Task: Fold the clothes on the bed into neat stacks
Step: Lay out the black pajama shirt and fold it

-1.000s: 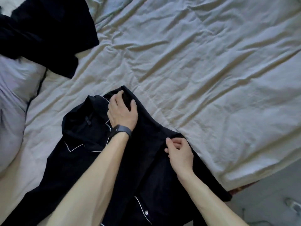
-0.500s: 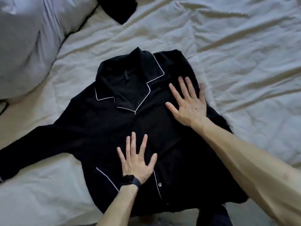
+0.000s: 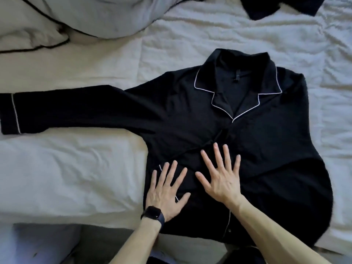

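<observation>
Now I have the black pyjama shirt (image 3: 190,111) lying front-up on the white bed (image 3: 76,164), with its collar (image 3: 238,88) away from me and its hem at the near edge. Both hands rest palm-down on the lower front, side by side. The left hand (image 3: 165,191), with the watch (image 3: 152,214) at its wrist, and the right hand (image 3: 221,178) have their fingers straight and spread and grip nothing. I judge this as smoothing: flat palms pin the cloth and press out the slanting crease that runs from the placket toward the left hand. The long sleeve (image 3: 57,111) lies straight out to the left, I think so it can be folded in cleanly. The right side appears already turned in over the body. Another dark garment (image 3: 282,4) lies well apart at the far edge, unfolded.
</observation>
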`<state>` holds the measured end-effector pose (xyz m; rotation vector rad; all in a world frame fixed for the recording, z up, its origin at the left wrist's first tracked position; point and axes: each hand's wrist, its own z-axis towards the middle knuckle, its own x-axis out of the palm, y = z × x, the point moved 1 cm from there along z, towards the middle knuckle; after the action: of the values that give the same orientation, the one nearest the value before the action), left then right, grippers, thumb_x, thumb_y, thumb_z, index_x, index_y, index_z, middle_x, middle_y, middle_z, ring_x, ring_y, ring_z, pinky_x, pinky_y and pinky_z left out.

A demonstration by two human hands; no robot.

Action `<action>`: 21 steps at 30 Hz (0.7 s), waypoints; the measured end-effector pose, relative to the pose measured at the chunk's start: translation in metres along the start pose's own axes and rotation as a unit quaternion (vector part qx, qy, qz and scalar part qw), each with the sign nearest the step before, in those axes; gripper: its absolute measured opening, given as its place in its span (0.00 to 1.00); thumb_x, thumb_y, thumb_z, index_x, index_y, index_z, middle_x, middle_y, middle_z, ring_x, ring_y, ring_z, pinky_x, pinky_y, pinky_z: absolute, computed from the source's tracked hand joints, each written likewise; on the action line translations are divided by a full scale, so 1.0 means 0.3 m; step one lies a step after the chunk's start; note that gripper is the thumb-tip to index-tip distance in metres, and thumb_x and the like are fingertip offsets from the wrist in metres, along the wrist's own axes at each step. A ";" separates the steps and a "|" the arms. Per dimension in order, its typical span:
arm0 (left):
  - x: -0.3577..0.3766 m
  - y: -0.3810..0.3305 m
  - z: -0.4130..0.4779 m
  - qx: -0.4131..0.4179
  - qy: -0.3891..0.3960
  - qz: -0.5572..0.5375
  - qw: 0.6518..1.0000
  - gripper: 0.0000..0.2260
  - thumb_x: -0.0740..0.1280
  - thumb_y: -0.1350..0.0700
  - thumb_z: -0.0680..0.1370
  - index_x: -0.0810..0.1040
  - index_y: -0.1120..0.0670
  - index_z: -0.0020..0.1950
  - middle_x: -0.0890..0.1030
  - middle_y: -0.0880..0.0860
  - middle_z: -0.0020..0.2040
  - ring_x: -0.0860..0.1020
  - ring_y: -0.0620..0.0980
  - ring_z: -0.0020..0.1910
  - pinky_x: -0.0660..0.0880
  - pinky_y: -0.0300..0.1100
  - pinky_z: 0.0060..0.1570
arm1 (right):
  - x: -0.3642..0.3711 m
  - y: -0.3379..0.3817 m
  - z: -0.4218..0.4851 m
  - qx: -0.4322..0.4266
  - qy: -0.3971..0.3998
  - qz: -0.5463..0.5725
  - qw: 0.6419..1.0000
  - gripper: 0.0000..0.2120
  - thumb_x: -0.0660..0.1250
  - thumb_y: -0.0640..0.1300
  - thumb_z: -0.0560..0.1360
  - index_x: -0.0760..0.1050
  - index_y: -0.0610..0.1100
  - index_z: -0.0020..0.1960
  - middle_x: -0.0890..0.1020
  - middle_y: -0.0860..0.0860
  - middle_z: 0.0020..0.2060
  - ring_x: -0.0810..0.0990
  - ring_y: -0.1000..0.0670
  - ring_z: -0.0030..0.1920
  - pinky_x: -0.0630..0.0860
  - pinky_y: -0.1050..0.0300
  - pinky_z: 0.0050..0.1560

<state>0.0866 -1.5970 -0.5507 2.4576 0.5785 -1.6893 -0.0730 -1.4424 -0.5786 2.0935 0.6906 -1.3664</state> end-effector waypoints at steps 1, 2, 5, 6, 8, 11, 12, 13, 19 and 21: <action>-0.015 0.007 0.000 0.012 0.000 -0.010 1.000 0.36 0.59 0.34 0.76 0.55 0.43 0.81 0.52 0.52 0.83 0.52 0.54 0.81 0.42 0.57 0.77 | -0.017 0.007 0.000 0.005 0.013 -0.010 1.000 0.36 0.49 0.72 0.79 0.53 0.58 0.82 0.47 0.48 0.83 0.44 0.41 0.82 0.47 0.27 0.76; -0.034 0.015 -0.002 0.027 -0.004 -0.018 0.999 0.34 0.60 0.35 0.77 0.57 0.43 0.81 0.52 0.52 0.82 0.55 0.54 0.80 0.43 0.57 0.76 | -0.037 0.016 -0.004 0.014 0.024 -0.021 0.999 0.36 0.50 0.72 0.78 0.54 0.58 0.82 0.48 0.48 0.83 0.44 0.41 0.82 0.47 0.26 0.76; -0.101 0.090 -0.021 0.023 -0.043 -0.061 0.997 0.30 0.61 0.39 0.77 0.62 0.41 0.79 0.57 0.52 0.81 0.59 0.54 0.79 0.50 0.61 0.74 | -0.114 0.088 -0.026 0.060 0.043 -0.026 0.997 0.36 0.53 0.69 0.77 0.59 0.55 0.81 0.52 0.47 0.83 0.46 0.41 0.82 0.50 0.26 0.74; -0.130 0.138 -0.026 -0.013 -0.058 -0.093 0.994 0.30 0.62 0.41 0.76 0.62 0.41 0.79 0.57 0.51 0.81 0.58 0.53 0.79 0.51 0.62 0.74 | -0.143 0.128 -0.030 0.075 0.041 -0.017 0.996 0.36 0.53 0.67 0.76 0.62 0.53 0.80 0.55 0.47 0.82 0.47 0.41 0.82 0.51 0.25 0.74; -0.185 0.281 -0.040 -0.133 -0.093 -0.174 0.971 0.31 0.64 0.45 0.76 0.61 0.41 0.78 0.58 0.51 0.81 0.56 0.53 0.79 0.54 0.62 0.75 | -0.202 0.243 -0.013 0.078 0.016 0.005 0.997 0.36 0.54 0.64 0.75 0.68 0.48 0.78 0.61 0.47 0.81 0.53 0.42 0.82 0.56 0.26 0.74; -0.246 0.583 -0.058 -0.340 -0.150 -0.326 0.869 0.30 0.70 0.49 0.76 0.66 0.47 0.77 0.61 0.54 0.79 0.60 0.56 0.77 0.62 0.59 0.73 | -0.276 0.482 0.071 0.029 -0.031 0.044 0.998 0.33 0.57 0.61 0.74 0.73 0.47 0.74 0.67 0.47 0.78 0.60 0.44 0.80 0.62 0.31 0.74; -0.265 0.696 -0.065 -0.396 -0.175 -0.386 0.815 0.30 0.72 0.51 0.76 0.66 0.50 0.76 0.62 0.56 0.78 0.62 0.57 0.76 0.64 0.57 0.72 | -0.296 0.570 0.114 0.003 -0.043 0.060 0.997 0.31 0.59 0.60 0.76 0.73 0.47 0.74 0.67 0.47 0.78 0.60 0.45 0.80 0.63 0.33 0.74; -0.289 0.807 -0.070 -0.441 -0.194 -0.451 0.751 0.31 0.72 0.51 0.76 0.65 0.52 0.77 0.64 0.58 0.77 0.64 0.58 0.75 0.66 0.54 0.70 | -0.316 0.666 0.166 -0.022 -0.046 0.076 0.996 0.28 0.63 0.58 0.77 0.72 0.48 0.75 0.67 0.47 0.78 0.59 0.46 0.80 0.62 0.36 0.75; -0.369 1.402 -0.041 -0.532 -0.223 -0.644 0.503 0.23 0.72 0.40 0.75 0.73 0.52 0.63 0.82 0.47 0.49 0.81 0.51 0.49 0.75 0.46 0.51 | -0.392 1.234 0.578 -0.131 -0.027 0.114 0.985 0.27 0.68 0.49 0.80 0.69 0.45 0.77 0.65 0.46 0.79 0.62 0.44 0.79 0.64 0.44 0.76; -0.377 1.521 0.000 -0.518 -0.199 -0.656 0.512 0.22 0.74 0.38 0.71 0.81 0.53 0.54 0.85 0.52 0.46 0.84 0.55 0.46 0.80 0.52 0.54 | -0.417 1.361 0.718 -0.128 -0.003 0.098 0.987 0.28 0.64 0.51 0.82 0.64 0.47 0.80 0.63 0.48 0.80 0.67 0.45 0.75 0.68 0.50 0.71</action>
<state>0.2179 -2.0460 -0.5052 0.4421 2.6464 -1.1133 0.0175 -1.8993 -0.4701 1.8977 0.6056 -1.1140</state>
